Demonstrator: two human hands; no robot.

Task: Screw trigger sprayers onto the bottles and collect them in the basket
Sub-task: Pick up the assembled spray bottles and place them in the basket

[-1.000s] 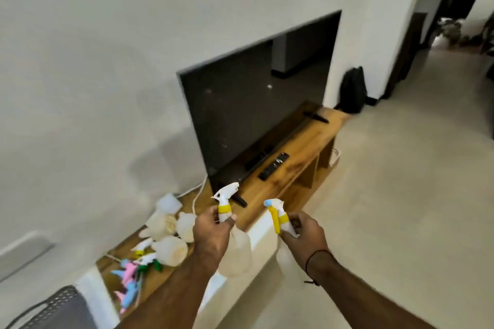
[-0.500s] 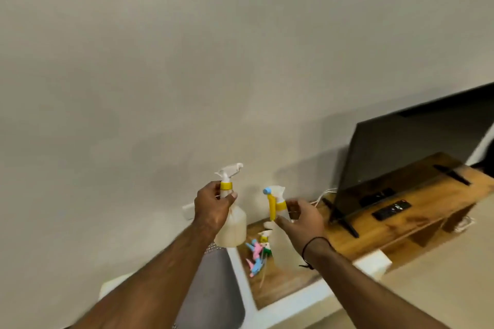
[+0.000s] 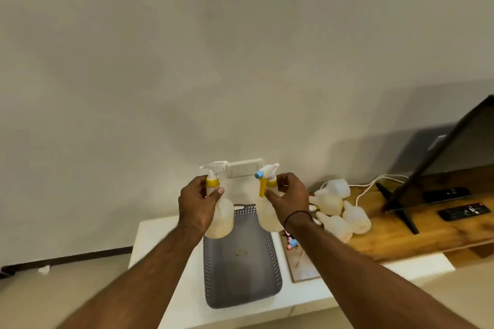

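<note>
My left hand [image 3: 199, 201] grips a translucent bottle [image 3: 221, 218] by the neck; it carries a white trigger sprayer with a yellow collar [image 3: 213, 182]. My right hand [image 3: 288, 199] holds a second bottle [image 3: 266, 218] whose sprayer has a yellow trigger and blue nozzle [image 3: 264, 177]. Both bottles hang upright above the far end of the grey perforated basket [image 3: 275, 256], which lies below on a white ledge. Several bottles without sprayers [image 3: 339, 215] lie on the wooden TV stand to the right. A few coloured sprayers [image 3: 292, 242] peek out beside my right forearm.
The white ledge [image 3: 160, 238] runs along the wall. The wooden stand [image 3: 417, 232] bears a tilted TV [image 3: 454, 141], two remotes [image 3: 465, 211] and a white cable [image 3: 371, 187]. A white wall socket plate [image 3: 244, 172] sits behind the bottles.
My view has swung left from the TV to the wall and basket. Both hands carried their bottles along and now hold them over the basket.
</note>
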